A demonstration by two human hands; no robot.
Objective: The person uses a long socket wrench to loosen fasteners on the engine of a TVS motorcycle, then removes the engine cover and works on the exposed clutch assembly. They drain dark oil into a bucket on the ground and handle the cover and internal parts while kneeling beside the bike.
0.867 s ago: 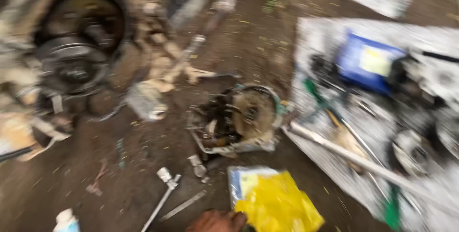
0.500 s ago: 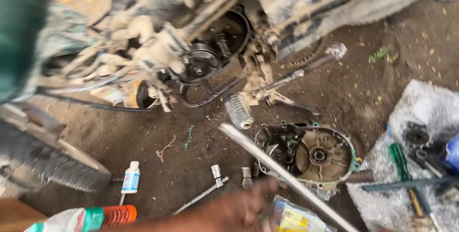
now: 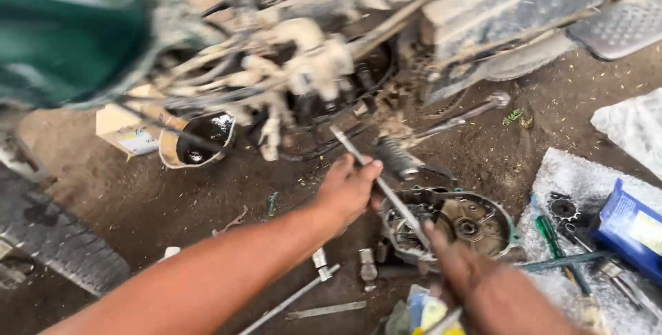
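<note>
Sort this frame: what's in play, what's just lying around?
In play: left hand and right hand on the metal rod, aimed at the engine.

Lying about: engine cover, oil container, tyre, blue box, green screwdriver.

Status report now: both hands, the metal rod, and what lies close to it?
Left hand and right hand both grip the long metal rod. Rod tip points at the muddy engine. Open engine cover lies on the ground under the rod.
</note>
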